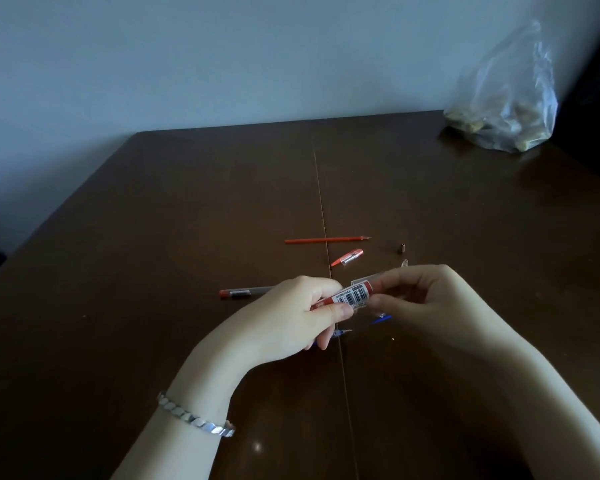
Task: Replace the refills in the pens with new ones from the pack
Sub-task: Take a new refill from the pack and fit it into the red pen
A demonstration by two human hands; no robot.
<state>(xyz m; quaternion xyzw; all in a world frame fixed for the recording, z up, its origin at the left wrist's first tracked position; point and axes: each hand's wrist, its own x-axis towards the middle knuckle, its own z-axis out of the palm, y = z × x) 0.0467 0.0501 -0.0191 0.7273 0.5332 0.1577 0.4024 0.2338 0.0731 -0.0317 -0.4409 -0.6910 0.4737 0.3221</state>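
My left hand (302, 313) grips a red refill pack (352, 295) with a white barcode label, held just above the table. My right hand (420, 299) pinches the pack's right end between thumb and fingers. A loose red refill (326, 240) lies farther back on the dark wooden table (187, 209). A red pen cap (349, 257) lies in front of it. An empty clear pen barrel (245, 292) with a red end lies to the left, partly behind my left hand. A small metal tip (403, 247) stands to the right. Blue pen parts (380, 319) show beneath my hands.
A clear plastic bag (503, 105) with small objects stands at the table's far right corner against the wall. A seam (321, 195) runs down the table's middle. A silver bracelet (196, 419) is on my left wrist.
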